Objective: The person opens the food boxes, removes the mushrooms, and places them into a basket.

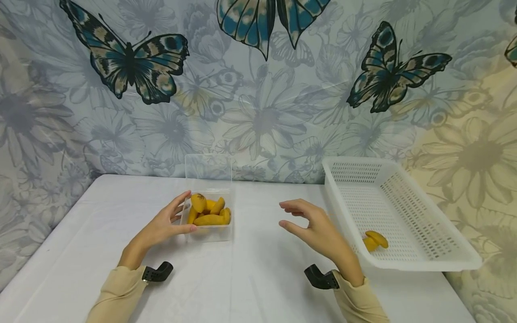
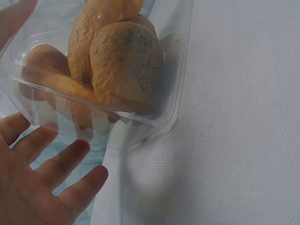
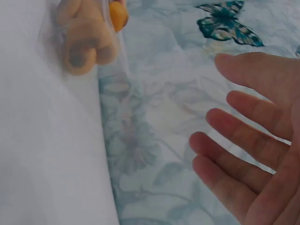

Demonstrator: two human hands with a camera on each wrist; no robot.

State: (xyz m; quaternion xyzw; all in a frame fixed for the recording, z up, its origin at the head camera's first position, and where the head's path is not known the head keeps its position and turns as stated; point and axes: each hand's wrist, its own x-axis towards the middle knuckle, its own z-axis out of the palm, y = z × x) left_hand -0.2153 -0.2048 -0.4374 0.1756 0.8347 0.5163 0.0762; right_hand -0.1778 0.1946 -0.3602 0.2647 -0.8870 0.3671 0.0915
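Observation:
A clear plastic box [image 1: 212,234] with its lid [image 1: 208,167] raised at the back stands on the white table. Inside it lie several yellow, banana-like pieces [image 1: 208,220]; dark speckles mark the rounded end of one piece [image 2: 126,65] in the left wrist view. My left hand [image 1: 165,222] is at the box's left side, thumb by the near corner and fingers by the far one, all fairly straight. To the right of the box, my right hand [image 1: 315,229] hovers over the table with relaxed, spread fingers and holds nothing.
A white perforated basket [image 1: 404,197] stands at the right of the table [image 1: 258,278], with yellow curved pieces [image 1: 375,240] in its near left corner. Behind the table hangs a cloth [image 1: 262,116] with butterflies and flowers. Both wrists wear black devices [image 1: 159,272].

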